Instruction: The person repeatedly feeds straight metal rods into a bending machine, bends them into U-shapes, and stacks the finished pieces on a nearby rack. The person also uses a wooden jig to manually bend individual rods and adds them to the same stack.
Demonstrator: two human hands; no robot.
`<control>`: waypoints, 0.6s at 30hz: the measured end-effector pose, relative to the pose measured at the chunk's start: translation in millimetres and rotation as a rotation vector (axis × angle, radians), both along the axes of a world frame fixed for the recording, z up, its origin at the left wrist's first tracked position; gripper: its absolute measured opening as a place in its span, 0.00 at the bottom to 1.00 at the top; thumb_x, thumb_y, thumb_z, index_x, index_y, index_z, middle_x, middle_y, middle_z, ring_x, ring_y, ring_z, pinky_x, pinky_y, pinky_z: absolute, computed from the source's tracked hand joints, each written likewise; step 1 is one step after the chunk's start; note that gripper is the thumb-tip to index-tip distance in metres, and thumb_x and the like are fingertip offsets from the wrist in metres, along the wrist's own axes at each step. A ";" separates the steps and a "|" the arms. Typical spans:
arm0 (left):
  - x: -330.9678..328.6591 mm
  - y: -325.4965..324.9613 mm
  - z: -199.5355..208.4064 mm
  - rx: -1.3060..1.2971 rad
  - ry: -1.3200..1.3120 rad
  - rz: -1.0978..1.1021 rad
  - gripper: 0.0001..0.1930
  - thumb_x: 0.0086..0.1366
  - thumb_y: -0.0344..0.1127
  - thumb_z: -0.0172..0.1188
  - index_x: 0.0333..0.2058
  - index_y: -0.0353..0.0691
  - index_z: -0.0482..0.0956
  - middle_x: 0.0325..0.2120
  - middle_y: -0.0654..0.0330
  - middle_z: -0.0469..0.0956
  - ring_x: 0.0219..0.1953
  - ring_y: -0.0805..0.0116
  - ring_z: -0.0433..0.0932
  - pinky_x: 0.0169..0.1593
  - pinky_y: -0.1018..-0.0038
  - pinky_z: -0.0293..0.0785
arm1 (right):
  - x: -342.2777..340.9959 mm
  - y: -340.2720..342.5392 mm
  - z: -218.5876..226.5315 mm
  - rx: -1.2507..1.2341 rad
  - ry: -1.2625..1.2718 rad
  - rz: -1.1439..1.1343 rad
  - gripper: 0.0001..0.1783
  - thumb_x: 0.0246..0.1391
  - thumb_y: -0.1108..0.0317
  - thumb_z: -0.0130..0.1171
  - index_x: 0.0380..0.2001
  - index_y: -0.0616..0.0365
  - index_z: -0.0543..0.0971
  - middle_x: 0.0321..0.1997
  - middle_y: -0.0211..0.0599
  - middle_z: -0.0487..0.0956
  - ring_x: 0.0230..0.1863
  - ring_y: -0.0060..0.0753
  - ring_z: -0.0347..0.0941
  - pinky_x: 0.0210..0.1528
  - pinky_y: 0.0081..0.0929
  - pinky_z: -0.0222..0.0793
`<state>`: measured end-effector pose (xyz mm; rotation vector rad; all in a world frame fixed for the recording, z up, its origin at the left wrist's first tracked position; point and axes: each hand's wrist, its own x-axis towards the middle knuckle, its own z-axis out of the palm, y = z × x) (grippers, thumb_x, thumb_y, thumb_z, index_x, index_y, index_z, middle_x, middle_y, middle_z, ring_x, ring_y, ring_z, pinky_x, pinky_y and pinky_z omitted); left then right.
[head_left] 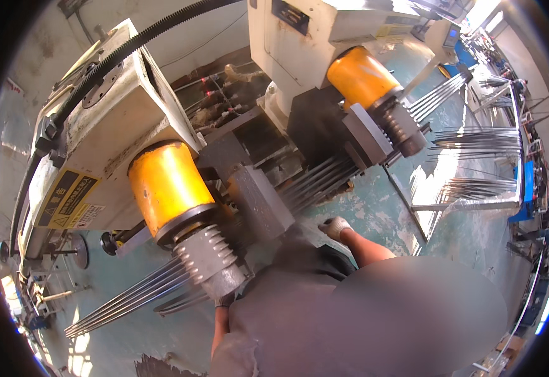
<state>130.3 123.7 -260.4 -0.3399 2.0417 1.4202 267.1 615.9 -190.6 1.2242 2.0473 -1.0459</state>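
Note:
My right hand (335, 229), in a pale glove with a dark patch, is beside the metal bars in front of the machine. Its fingers look curled in, and whatever they may hold is hidden. My left hand (225, 300), gloved too, sits low beside the left ribbed metal fitting (208, 254), which covers its fingers. Several long metal bars (318, 181) run side by side through the left grey block (258, 201) and the right grey block (367, 135). Their left ends (123, 300) stick out over the floor. Yellow cylinders (170, 188) stand above both blocks.
Two cream machine housings (114, 138) rise ahead, with a black ribbed hose (142, 34) arching over the left one. At right, a metal rack (469, 206) bears bundles of thin rods (478, 139). The floor (375, 204) is worn green. A blurred oval covers the lower right.

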 end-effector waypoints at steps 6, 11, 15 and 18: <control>1.2 -27.5 28.6 0.097 -0.015 0.178 0.13 0.67 0.31 0.63 0.47 0.32 0.80 0.31 0.52 0.81 0.29 0.61 0.80 0.33 0.66 0.76 | 90.1 -57.2 -8.7 0.029 -0.120 0.052 0.32 0.62 0.40 0.61 0.55 0.56 0.86 0.60 0.51 0.84 0.64 0.51 0.79 0.66 0.42 0.72; 38.4 -106.9 -28.9 0.299 -0.200 0.350 0.07 0.68 0.27 0.57 0.42 0.31 0.78 0.26 0.55 0.77 0.21 0.64 0.76 0.24 0.68 0.72 | 161.5 -89.4 -20.0 0.084 -0.075 0.006 0.29 0.58 0.41 0.64 0.51 0.52 0.89 0.51 0.48 0.88 0.55 0.51 0.84 0.59 0.40 0.76; 56.5 -97.8 15.8 0.068 -0.085 0.212 0.08 0.68 0.27 0.56 0.43 0.30 0.76 0.26 0.55 0.77 0.21 0.64 0.75 0.23 0.68 0.71 | 195.1 -92.1 -30.3 0.023 -0.162 0.012 0.33 0.61 0.42 0.59 0.52 0.60 0.87 0.59 0.55 0.83 0.64 0.54 0.78 0.65 0.42 0.72; 64.9 -82.2 60.9 0.078 -0.173 0.372 0.09 0.69 0.28 0.57 0.45 0.31 0.76 0.28 0.54 0.78 0.23 0.63 0.77 0.24 0.66 0.73 | 189.2 -87.0 -20.0 0.048 -0.189 0.017 0.32 0.60 0.42 0.59 0.52 0.59 0.87 0.58 0.56 0.83 0.62 0.55 0.79 0.64 0.43 0.73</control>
